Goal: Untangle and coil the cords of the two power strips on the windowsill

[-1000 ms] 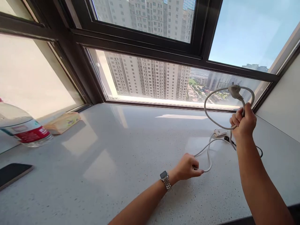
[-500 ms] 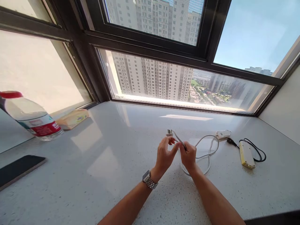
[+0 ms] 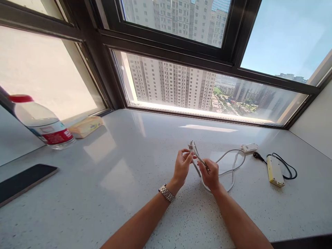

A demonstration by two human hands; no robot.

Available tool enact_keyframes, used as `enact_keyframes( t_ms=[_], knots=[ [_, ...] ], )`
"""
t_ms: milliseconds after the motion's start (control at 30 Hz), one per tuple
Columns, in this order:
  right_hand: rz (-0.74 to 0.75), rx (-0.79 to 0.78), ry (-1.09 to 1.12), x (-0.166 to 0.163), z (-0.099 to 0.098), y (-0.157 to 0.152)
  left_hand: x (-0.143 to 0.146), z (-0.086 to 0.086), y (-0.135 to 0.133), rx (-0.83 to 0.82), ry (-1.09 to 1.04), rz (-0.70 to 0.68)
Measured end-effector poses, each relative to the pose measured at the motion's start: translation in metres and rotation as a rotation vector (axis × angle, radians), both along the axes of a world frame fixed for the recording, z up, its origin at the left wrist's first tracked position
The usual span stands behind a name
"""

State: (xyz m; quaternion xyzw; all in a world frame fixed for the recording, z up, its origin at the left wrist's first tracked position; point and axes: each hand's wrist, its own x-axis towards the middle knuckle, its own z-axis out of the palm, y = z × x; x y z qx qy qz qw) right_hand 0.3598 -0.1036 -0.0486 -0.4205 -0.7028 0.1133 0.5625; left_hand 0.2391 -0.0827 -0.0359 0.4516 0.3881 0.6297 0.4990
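Observation:
My left hand [image 3: 182,166], with a metal-banded watch [image 3: 166,193] on its wrist, pinches the plug [image 3: 191,146] of a white power cord; the prongs point away from me. My right hand [image 3: 210,174] is closed around the white cord [image 3: 199,158] just behind the plug. Something small and dark shows at its fingers, too small to name. From the hands the cord loops over the countertop to a white power strip [image 3: 249,148] on the right.
Right of the strip lies a second, yellow-edged power strip [image 3: 275,171] with a black cord and plug [image 3: 257,156]. On the left are a red-capped water bottle [image 3: 53,129], a tissue pack [image 3: 86,127] and a phone [image 3: 26,181]. A window [image 3: 168,83] borders the countertop [image 3: 124,214] behind.
My left fingers have closed on the plug, which has turned to stand more upright. The cord between the hands has shifted. The view has moved slightly, so everything sits a little further right.

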Motion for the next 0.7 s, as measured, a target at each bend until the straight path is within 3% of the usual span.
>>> enact_keyframes(
  t_ms=[100,333,700],
  knots=[
    [-0.023,0.08,0.051,0.001,0.003,0.0,-0.003,0.002,0.002,-0.043,-0.093,0.022],
    [-0.261,0.14,0.131,0.017,0.008,0.009,-0.009,0.003,0.005,-0.008,-0.076,0.089],
    [-0.135,0.106,0.158,0.007,0.002,0.0,-0.01,0.001,0.004,0.054,0.162,-0.077]
  ],
)
